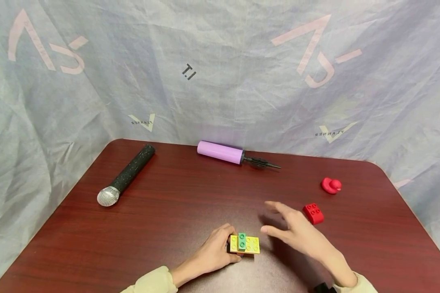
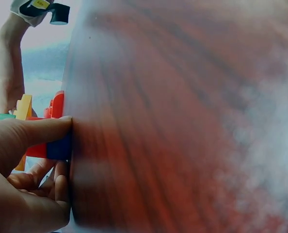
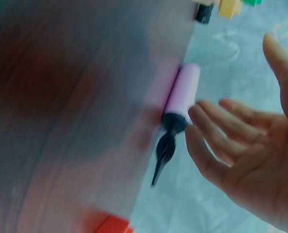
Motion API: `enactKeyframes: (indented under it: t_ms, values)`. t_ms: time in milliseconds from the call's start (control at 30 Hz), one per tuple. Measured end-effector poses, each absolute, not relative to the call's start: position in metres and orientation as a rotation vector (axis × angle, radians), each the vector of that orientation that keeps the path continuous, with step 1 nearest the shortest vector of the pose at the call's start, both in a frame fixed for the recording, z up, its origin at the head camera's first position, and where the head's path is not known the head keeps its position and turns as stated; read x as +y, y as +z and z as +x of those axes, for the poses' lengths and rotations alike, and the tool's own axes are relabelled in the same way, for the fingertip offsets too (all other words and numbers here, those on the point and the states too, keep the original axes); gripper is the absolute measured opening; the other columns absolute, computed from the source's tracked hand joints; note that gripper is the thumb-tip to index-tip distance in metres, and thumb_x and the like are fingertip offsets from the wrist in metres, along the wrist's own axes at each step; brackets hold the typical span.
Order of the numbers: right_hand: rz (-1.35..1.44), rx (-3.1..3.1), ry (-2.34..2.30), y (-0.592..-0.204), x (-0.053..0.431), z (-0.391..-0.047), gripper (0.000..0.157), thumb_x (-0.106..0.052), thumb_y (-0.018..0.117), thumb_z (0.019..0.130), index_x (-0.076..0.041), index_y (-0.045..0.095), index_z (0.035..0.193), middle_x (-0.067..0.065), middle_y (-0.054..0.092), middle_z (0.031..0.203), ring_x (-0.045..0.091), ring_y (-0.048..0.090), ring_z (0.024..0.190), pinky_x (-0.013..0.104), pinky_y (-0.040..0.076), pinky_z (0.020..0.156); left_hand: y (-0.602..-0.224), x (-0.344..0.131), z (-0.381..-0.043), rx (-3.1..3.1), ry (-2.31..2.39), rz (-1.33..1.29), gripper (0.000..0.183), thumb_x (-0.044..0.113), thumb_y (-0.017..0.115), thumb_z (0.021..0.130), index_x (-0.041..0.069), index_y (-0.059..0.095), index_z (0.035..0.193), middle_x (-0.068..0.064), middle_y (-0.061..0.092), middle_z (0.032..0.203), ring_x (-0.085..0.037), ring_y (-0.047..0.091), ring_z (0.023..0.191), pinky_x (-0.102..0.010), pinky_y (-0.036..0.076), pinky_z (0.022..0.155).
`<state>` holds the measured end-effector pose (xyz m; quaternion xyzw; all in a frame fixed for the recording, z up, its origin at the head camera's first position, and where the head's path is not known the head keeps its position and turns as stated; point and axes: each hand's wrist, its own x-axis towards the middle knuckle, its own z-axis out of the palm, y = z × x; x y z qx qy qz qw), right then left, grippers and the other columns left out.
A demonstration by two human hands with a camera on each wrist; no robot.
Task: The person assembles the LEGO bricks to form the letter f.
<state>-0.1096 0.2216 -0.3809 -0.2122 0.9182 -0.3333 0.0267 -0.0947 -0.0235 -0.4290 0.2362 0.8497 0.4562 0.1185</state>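
Observation:
My left hand (image 1: 214, 251) grips a small stack of toy building bricks low over the near middle of the table. Topmost is a narrow green brick (image 1: 242, 240), set across a longer yellow brick (image 1: 254, 245) with bare studs on either side. Lower in the stack, the left wrist view shows a blue brick (image 2: 58, 149) and a red part (image 2: 36, 151) between thumb and fingers. To the right, my right hand (image 1: 302, 232) hovers above the table with fingers loosely spread, holding nothing. Just beyond it lies a loose red brick (image 1: 313, 214) with a rounded end.
A red rubber duck (image 1: 331, 185) sits at the right, behind the loose brick. Along the back edge lies a purple hand pump (image 1: 220, 152) with a black nozzle. A black microphone (image 1: 132, 170) with a silver head rests at the left. Grey cloth (image 1: 220, 81) hangs behind the table.

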Motion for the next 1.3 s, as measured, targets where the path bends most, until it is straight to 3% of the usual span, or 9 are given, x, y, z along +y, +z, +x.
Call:
enactKeyframes:
  t_ms: [133,367,633,967,1300]
  values:
    - [-0.484,2.955,-1.026,-0.383,0.239,-0.118,0.07,-0.043,0.073,0.086,-0.001,0.049,0.137,0.019,0.059,0.129,0.035,0.057,0.119,0.053,0.047,0.092,-0.429,-0.024,-0.094,2.476,1.328,0.675,0.034,0.003,0.085,0.068,0.008,0.059,0.09,0.009,0.053,0.085,-0.002,0.047,0.077,-0.02,0.042,0.07]
    - [-0.292,3.058,-0.974,-0.381,0.275,-0.129,0.073,-0.037,0.077,0.084,0.004,0.046,0.136,0.028,0.058,0.124,0.042,0.059,0.108,0.055,0.048,0.086,-0.431,-0.026,-0.092,2.45,1.332,0.658,0.034,0.003,0.085,0.069,0.008,0.059,0.09,0.009,0.052,0.084,-0.002,0.046,0.075,-0.019,0.042,0.068]
    - [-0.06,2.964,-0.751,-0.386,0.311,-0.138,0.086,-0.043,0.078,0.081,0.016,0.042,0.132,0.037,0.056,0.121,0.048,0.059,0.105,0.059,0.048,0.085,-0.432,-0.027,-0.091,2.451,1.336,0.668,0.035,0.002,0.086,0.067,0.009,0.059,0.088,0.009,0.053,0.085,0.001,0.047,0.075,-0.018,0.043,0.069]
    - [0.067,2.811,-0.649,-0.387,0.326,-0.148,0.069,-0.041,0.076,0.082,0.016,0.054,0.114,0.018,0.067,0.09,0.027,0.061,0.081,0.048,0.05,0.072,-0.43,-0.026,-0.097,2.461,1.308,0.669,0.036,0.004,0.087,0.067,0.01,0.058,0.087,0.008,0.053,0.085,-0.001,0.048,0.076,-0.02,0.043,0.071]
    - [0.082,2.816,-0.653,-0.385,0.326,-0.15,0.055,-0.033,0.076,0.083,0.012,0.058,0.107,0.01,0.066,0.083,0.022,0.058,0.076,0.039,0.047,0.065,-0.426,-0.024,-0.101,2.469,1.308,0.697,0.037,0.004,0.088,0.065,0.01,0.058,0.086,0.006,0.055,0.086,-0.002,0.051,0.079,-0.02,0.044,0.074]
